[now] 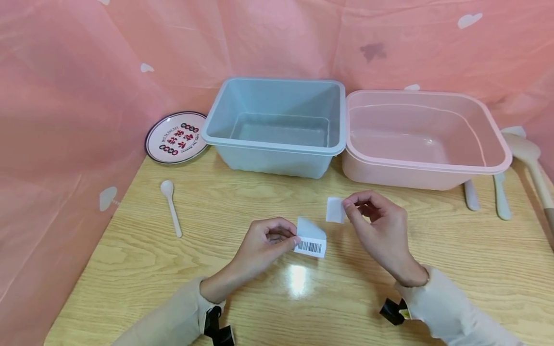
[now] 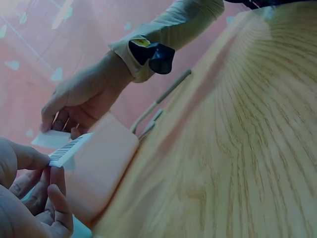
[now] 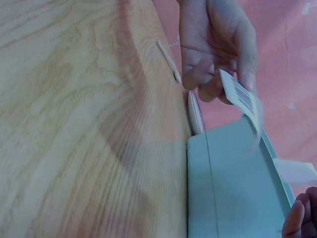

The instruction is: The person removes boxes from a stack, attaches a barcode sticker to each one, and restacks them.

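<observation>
Thumb and fingers of my left hand [image 1: 264,242] pinch a barcode label [image 1: 309,246] by its left edge above the table. A pale, translucent flap stands up at the label's far side, and the label bends in the right wrist view. A little to the right and farther back, my right hand [image 1: 383,235] pinches a small blank white slip [image 1: 335,210] between thumb and forefinger. A gap shows between slip and label in the head view. The right wrist view shows the slip [image 3: 294,171] at its right edge, with only the fingertips of my right hand visible.
Behind the hands stand a grey-blue basin [image 1: 277,161] and a pink basin [image 1: 402,178], side by side. A patterned plate [image 1: 175,139] leans at the back left, above a white spoon [image 1: 170,204]. Two pale handles [image 1: 501,197] and a ladle [image 1: 538,178] lie at right.
</observation>
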`<action>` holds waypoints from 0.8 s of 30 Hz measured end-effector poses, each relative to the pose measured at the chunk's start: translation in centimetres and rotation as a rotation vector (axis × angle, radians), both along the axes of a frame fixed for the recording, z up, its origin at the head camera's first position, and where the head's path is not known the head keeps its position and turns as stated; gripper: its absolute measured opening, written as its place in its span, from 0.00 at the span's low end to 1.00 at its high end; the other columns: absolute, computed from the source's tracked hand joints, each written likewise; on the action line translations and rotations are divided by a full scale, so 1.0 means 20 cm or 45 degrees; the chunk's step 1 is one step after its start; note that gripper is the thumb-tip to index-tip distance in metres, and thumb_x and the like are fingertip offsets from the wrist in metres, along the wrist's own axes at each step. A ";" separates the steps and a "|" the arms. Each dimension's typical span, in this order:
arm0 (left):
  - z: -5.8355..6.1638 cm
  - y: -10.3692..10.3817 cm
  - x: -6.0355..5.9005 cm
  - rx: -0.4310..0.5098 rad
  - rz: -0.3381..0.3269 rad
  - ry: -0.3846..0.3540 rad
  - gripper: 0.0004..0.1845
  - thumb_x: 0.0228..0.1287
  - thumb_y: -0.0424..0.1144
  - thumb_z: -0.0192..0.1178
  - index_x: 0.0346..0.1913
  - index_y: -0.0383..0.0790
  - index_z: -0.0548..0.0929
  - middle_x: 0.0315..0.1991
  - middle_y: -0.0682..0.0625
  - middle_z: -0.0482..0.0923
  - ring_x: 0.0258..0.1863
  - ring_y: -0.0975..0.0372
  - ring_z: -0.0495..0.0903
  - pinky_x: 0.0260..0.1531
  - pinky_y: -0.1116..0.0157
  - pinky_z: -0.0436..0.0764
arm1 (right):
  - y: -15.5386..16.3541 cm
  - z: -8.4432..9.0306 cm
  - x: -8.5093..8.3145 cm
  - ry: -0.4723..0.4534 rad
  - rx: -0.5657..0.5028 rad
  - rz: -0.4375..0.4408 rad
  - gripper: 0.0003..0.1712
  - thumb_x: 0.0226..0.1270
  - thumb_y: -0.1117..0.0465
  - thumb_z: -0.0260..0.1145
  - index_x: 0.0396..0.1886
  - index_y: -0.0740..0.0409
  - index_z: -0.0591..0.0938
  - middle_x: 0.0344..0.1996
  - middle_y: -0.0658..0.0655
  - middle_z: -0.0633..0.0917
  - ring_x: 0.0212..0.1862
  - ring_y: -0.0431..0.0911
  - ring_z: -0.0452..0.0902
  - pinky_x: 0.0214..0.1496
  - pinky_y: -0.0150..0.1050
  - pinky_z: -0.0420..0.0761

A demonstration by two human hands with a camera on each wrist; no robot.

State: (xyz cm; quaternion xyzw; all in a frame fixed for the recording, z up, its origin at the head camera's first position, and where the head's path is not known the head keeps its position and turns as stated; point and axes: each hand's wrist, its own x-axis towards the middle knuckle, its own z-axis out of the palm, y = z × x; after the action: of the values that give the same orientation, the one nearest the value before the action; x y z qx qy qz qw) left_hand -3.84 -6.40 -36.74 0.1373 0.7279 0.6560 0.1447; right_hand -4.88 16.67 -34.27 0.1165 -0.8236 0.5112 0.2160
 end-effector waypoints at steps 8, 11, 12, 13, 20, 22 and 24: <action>-0.08 0.02 -0.04 -0.151 0.041 0.028 0.04 0.58 0.31 0.66 0.35 0.34 0.84 0.33 0.42 0.86 0.33 0.64 0.83 0.35 0.71 0.84 | 0.01 -0.01 0.00 0.007 0.016 -0.006 0.02 0.61 0.73 0.65 0.29 0.67 0.83 0.29 0.34 0.81 0.30 0.28 0.76 0.33 0.19 0.77; -0.13 0.03 -0.05 -0.241 0.061 0.059 0.03 0.58 0.32 0.67 0.35 0.36 0.85 0.32 0.45 0.87 0.32 0.65 0.83 0.34 0.72 0.83 | 0.00 -0.02 0.00 0.008 0.028 0.007 0.02 0.61 0.72 0.65 0.30 0.67 0.83 0.29 0.42 0.83 0.29 0.29 0.76 0.32 0.20 0.77; -0.14 0.03 -0.06 -0.268 0.066 0.067 0.03 0.58 0.32 0.66 0.35 0.36 0.85 0.32 0.45 0.87 0.31 0.65 0.84 0.33 0.72 0.83 | 0.00 -0.02 0.00 0.007 0.032 0.010 0.02 0.62 0.72 0.65 0.30 0.67 0.83 0.28 0.45 0.84 0.29 0.30 0.76 0.31 0.20 0.77; -0.15 0.04 -0.06 -0.298 0.072 0.077 0.04 0.58 0.32 0.66 0.35 0.35 0.86 0.32 0.45 0.87 0.31 0.65 0.84 0.32 0.73 0.83 | 0.00 -0.02 0.00 0.006 0.037 0.012 0.02 0.62 0.71 0.65 0.30 0.66 0.83 0.28 0.48 0.84 0.29 0.30 0.76 0.31 0.20 0.77; -0.17 0.05 -0.07 -0.465 0.102 0.163 0.07 0.59 0.34 0.66 0.35 0.31 0.86 0.30 0.42 0.87 0.26 0.62 0.86 0.26 0.75 0.82 | -0.01 -0.03 0.00 -0.002 0.053 0.017 0.02 0.61 0.72 0.66 0.29 0.67 0.83 0.28 0.53 0.85 0.30 0.29 0.76 0.31 0.20 0.77; -0.17 0.05 -0.07 -0.541 0.112 0.208 0.08 0.60 0.36 0.66 0.34 0.33 0.87 0.30 0.44 0.88 0.26 0.62 0.87 0.27 0.75 0.82 | -0.01 -0.03 0.00 -0.002 0.052 0.026 0.02 0.60 0.73 0.66 0.29 0.65 0.83 0.27 0.53 0.85 0.30 0.29 0.77 0.31 0.20 0.76; -0.16 0.04 -0.08 -0.615 0.115 0.235 0.08 0.60 0.38 0.65 0.34 0.35 0.88 0.29 0.45 0.88 0.26 0.64 0.86 0.27 0.74 0.82 | -0.01 -0.03 0.00 -0.003 0.050 0.036 0.03 0.59 0.74 0.66 0.28 0.64 0.83 0.27 0.53 0.84 0.30 0.29 0.77 0.30 0.21 0.76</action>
State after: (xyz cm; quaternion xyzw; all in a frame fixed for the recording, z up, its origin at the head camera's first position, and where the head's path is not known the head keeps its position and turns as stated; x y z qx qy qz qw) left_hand -5.34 -5.54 -39.99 0.1254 0.8788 0.4539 0.0770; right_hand -4.86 16.38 -34.89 0.1318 -0.8319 0.4983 0.2056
